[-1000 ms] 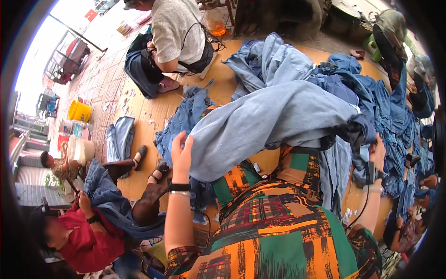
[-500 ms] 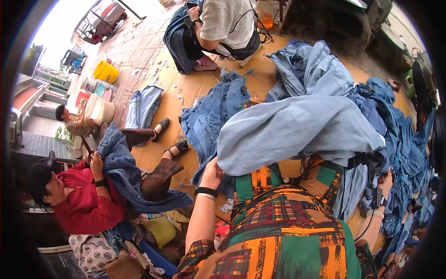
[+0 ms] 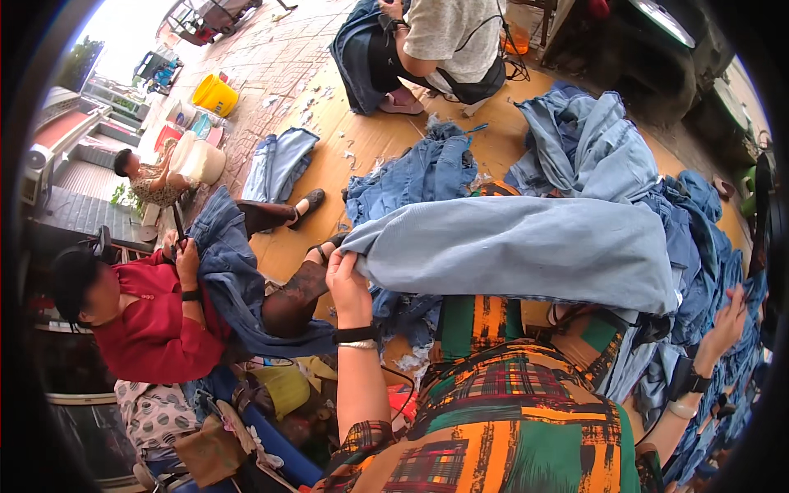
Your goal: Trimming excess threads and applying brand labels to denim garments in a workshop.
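Note:
A pale blue denim trouser leg (image 3: 518,251) lies stretched across my lap, its surface fairly smooth. My left hand (image 3: 347,283) pinches its left end between thumb and fingers, slightly raised. Off to the right, my right hand (image 3: 723,324) is apart from that leg, fingers extended and open, beside the large heap of blue jeans (image 3: 699,283). The leg's right end rests over my right knee, near a dark item partly hidden under it.
Ahead lie folded jeans (image 3: 411,177) and a light denim pile (image 3: 588,148) on tan sheeting with scraps. At left a person in red (image 3: 164,329) handles jeans; another person (image 3: 452,41) sits ahead. A blue bin (image 3: 279,448) stands at lower left.
My left hand has lifted and drawn the denim end to the left, so the leg lies straighter. My right hand has come away from the cloth and moved right, toward the heap.

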Tool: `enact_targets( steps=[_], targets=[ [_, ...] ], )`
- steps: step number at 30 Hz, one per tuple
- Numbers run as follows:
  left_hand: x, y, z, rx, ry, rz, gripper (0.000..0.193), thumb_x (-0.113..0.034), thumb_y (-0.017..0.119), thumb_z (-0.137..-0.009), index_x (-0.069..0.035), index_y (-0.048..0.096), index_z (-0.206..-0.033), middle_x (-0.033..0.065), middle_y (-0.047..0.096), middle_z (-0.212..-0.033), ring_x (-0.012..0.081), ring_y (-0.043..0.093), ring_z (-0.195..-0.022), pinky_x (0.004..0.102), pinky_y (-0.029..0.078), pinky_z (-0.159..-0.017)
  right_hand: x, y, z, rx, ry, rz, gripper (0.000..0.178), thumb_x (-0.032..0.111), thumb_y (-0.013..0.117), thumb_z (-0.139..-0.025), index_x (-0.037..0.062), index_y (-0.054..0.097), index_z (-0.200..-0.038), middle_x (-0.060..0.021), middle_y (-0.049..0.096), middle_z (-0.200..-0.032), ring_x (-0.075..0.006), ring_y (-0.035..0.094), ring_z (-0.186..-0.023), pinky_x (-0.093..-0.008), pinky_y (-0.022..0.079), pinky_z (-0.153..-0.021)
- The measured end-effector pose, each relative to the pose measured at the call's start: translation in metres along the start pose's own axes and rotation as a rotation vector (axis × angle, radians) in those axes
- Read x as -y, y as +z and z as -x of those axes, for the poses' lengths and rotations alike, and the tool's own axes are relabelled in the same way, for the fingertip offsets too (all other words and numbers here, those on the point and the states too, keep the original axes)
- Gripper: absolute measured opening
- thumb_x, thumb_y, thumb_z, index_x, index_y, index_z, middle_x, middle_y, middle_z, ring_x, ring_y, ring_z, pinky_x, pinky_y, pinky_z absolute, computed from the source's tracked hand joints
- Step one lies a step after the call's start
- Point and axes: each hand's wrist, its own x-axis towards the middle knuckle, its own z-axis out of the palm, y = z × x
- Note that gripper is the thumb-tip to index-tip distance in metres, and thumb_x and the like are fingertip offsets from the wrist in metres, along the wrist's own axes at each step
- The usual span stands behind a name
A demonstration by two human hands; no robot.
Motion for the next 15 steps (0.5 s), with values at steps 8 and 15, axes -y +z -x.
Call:
enact_targets(
  steps=[8, 15],
  targets=[
    [-0.026, 0.030, 0.041, 0.251, -0.064, 0.027, 0.019, 0.000, 0.058, -0.088, -0.001, 0.058, -0.106, 0.0072, 0.065, -0.111, 0.0144, 0.059, -0.104, 0.0276, 0.046, -0.091, 0.167, 0.196, 0.185, 0.981, -0.179, -0.385, 0.008, 0.006, 0.063, -0.092, 0.0041, 0.064, -0.100, -0.0003, 0.062, -0.083, -0.0048, 0.054, -0.068, -0.0202, 0.042, -0.059],
    [-0.033, 0.071, 0.075, 0.415, 0.221, -0.234, 0.026, 0.008, 0.064, -0.077, -0.002, 0.051, -0.097, 0.0166, 0.050, -0.132, 0.0192, 0.050, -0.117, 0.0313, 0.039, -0.101, 0.185, 0.270, 0.254, 1.292, -0.613, -0.500, 0.041, 0.002, 0.073, -0.076, 0.0048, 0.059, -0.114, -0.0086, 0.065, -0.096, -0.0182, 0.063, -0.067, -0.0279, 0.049, -0.058]
  ],
)
